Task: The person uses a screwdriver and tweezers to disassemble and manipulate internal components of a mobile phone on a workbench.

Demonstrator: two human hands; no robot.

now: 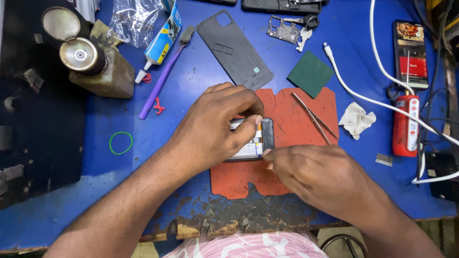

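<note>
While the left hand (217,126) is clamping the opened phone (260,138) mid-mat (296,119), the right hand (318,174) is pinching its edge. Prying onward probably needs gentle, steady fingertip pressure.

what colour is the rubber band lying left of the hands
Green: the thin round rubber band on the blue table, head view.

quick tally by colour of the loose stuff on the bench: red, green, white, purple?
Red: 2, mat, power bank
Green: 2, rubber band, square pad
White: 2, cable, tissue
Purple: 1, toothbrush
Total: 7
</note>
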